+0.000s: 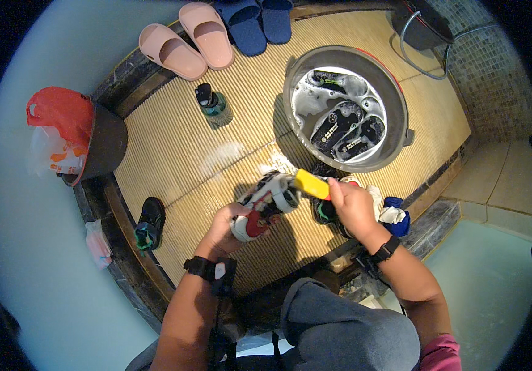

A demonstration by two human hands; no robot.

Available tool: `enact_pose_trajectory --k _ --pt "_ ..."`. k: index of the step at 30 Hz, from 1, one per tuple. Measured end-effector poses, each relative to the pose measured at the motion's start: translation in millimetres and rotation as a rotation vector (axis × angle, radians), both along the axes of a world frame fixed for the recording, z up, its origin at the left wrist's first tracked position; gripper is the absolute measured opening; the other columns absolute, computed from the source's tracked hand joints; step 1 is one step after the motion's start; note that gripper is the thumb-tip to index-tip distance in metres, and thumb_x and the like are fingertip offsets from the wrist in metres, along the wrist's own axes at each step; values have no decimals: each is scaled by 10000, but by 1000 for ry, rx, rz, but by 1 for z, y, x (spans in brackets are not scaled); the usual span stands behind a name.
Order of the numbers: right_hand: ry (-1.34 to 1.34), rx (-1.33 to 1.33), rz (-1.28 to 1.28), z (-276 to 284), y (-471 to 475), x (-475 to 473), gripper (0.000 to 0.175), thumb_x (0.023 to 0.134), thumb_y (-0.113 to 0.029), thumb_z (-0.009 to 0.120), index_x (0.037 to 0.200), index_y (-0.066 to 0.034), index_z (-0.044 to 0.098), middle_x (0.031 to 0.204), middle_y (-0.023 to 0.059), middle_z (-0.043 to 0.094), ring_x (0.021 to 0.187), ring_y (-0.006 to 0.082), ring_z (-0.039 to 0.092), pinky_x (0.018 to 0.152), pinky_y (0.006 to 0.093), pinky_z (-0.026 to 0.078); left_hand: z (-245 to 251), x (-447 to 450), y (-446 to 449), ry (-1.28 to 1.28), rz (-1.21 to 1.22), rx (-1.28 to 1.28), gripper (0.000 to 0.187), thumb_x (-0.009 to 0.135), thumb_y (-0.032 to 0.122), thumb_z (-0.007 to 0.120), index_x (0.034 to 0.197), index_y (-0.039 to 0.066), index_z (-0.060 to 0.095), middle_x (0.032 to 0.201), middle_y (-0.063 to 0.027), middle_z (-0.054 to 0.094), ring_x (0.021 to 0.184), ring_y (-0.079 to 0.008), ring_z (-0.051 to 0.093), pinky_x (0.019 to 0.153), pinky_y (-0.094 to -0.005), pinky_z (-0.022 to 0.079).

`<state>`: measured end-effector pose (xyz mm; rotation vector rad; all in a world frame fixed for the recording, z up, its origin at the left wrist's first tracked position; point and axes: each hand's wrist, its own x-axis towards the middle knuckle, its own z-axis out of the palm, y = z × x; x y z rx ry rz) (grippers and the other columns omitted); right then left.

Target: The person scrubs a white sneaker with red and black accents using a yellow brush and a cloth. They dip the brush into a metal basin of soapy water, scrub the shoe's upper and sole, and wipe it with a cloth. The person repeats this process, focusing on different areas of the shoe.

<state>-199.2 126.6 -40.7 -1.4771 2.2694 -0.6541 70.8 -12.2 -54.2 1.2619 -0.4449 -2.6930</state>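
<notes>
A white, red and black shoe (266, 206) is gripped at its heel end by my left hand (226, 225), held above the ribbed floor. My right hand (354, 204) is closed around a brush with a yellow handle (311, 184). The brush's head meets the upper part of the shoe, and its bristles are mostly hidden there. Below and behind my right hand lie more shoes (324, 211), partly covered by it. Beyond the hands stands a round grey basin (398, 125) of foamy water with several black insoles (338, 125) in it.
A green bottle with a black top (217, 111) stands on the ribbed floor (173, 130). Pink slippers (208, 37) and blue slippers (250, 30) line the far edge. A dark bucket (106, 143) holds bags at left, near a black shoe (152, 220). White and blue cloth (393, 215) lies at right.
</notes>
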Motion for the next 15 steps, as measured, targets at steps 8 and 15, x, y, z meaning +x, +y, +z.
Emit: enact_pose_trajectory --k 8,15 --pt "172 191 -75 -10 7 -19 520 1021 -409 455 684 -74 664 629 182 635 572 383 619 548 493 481 -7 9 3 147 -35 77 580 925 349 438 1368 -24 475 1237 -233 618 1034 -387 654 845 -494 578" --pt "-35 39 -134 1 9 2 499 1026 -372 481 681 -41 628 634 205 599 613 403 609 567 491 460 -22 6 9 332 1 225 662 986 476 345 1447 6 407 1337 -244 564 1059 -454 633 819 -501 584"
